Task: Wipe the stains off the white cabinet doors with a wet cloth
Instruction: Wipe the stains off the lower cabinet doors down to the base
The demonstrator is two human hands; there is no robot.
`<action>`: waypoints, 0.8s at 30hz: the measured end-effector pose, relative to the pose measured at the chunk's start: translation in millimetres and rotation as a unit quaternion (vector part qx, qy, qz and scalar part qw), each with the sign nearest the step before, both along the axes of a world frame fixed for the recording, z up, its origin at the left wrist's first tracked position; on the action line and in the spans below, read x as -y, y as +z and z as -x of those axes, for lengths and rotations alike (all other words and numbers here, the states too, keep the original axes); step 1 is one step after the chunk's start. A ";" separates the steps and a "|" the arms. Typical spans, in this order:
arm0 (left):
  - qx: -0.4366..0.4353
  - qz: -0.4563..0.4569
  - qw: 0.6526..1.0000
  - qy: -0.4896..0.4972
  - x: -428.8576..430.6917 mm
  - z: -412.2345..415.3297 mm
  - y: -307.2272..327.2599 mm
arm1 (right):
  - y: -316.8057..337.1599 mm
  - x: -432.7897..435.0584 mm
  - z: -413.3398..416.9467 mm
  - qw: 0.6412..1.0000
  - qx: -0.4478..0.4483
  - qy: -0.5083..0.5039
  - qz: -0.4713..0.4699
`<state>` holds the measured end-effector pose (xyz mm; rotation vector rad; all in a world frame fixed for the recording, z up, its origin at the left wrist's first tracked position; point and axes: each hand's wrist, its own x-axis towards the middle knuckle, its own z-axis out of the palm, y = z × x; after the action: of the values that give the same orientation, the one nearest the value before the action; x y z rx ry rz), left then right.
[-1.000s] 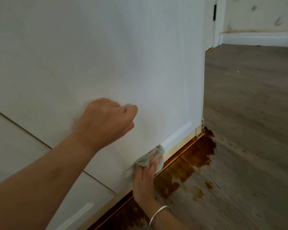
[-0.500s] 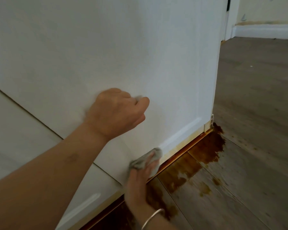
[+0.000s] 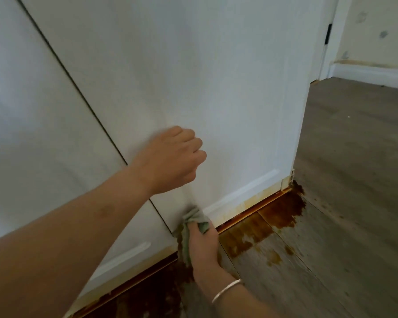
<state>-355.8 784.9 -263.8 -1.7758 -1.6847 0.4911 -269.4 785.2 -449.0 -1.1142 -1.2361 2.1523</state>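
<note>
Two white cabinet doors fill the head view: the right door (image 3: 216, 88) and the left door (image 3: 32, 134), split by a thin dark gap. Yellow-brown staining (image 3: 251, 203) runs along the right door's bottom edge. My right hand (image 3: 203, 244), with a silver bangle on its wrist, grips a grey-green cloth (image 3: 194, 218) and presses it against the lower left corner of the right door. My left hand (image 3: 172, 159) is curled into a loose fist with nothing in it, its knuckles resting against the right door above the cloth.
Dark brown liquid stains (image 3: 283, 212) spread over the grey wood floor (image 3: 354, 203) along the foot of the cabinet. A white skirting board (image 3: 372, 76) and a white door frame (image 3: 326, 42) stand at the far right.
My right hand has slid the cloth left along the door's bottom toward the gap between the doors. My left fist stays against the door. The view has shifted left.
</note>
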 end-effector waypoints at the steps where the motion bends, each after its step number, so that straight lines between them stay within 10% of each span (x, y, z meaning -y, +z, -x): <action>1: 0.001 -0.012 1.000 0.008 16.5 -0.3 6.3 | 3.7 0.2 -1.3 0.999 0.004 -0.027 0.017; 8: 0.021 -0.065 0.993 0.095 116.3 8.5 32.0 | 44.6 36.9 23.6 0.995 0.009 -0.007 0.103; 14: -0.006 -0.064 0.989 0.131 173.2 20.9 43.6 | 100.5 123.3 45.8 0.961 -0.162 -0.002 -0.225; 18: 0.001 -0.070 0.990 0.119 174.3 24.2 42.3 | 45.3 129.5 36.1 0.943 -0.089 0.049 -0.318; 24: -0.005 -0.086 0.991 0.105 173.6 30.1 34.3 | -7.7 117.4 23.1 0.977 0.022 0.114 -0.177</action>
<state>-385.9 611.3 -229.6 -1.4799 -1.8592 0.4294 -292.5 667.8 -456.6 -0.9085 -1.7590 1.9589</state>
